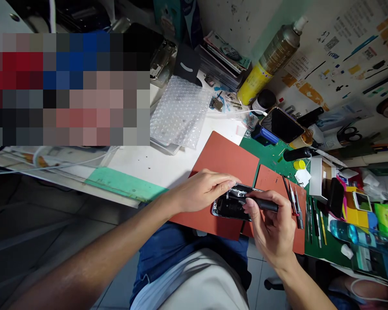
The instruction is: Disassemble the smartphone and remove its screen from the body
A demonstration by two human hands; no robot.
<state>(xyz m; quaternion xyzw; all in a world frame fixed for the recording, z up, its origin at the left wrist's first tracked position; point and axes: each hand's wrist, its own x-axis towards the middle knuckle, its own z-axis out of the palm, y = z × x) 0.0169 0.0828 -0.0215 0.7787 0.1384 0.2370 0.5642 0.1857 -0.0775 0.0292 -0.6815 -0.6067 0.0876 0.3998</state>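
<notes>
An opened smartphone, its dark inside and some metal parts exposed, lies on the reddish-brown mat at the mat's near edge. My left hand reaches in from the left, its fingers closed on the phone's upper left edge. In my right hand, thumb and fingers grip a thick black-handled tool. It slants low across the phone, with its tip end over the upper part of the opened case. The tool's exact kind cannot be made out, and my fingers cover part of the phone.
Screwdrivers and tweezers lie right of the phone. Bubble wrap, a yellow spray can and a propped-up phone stand or lie further back. A blue bottle lies at the right. A pixelated block hides the upper left.
</notes>
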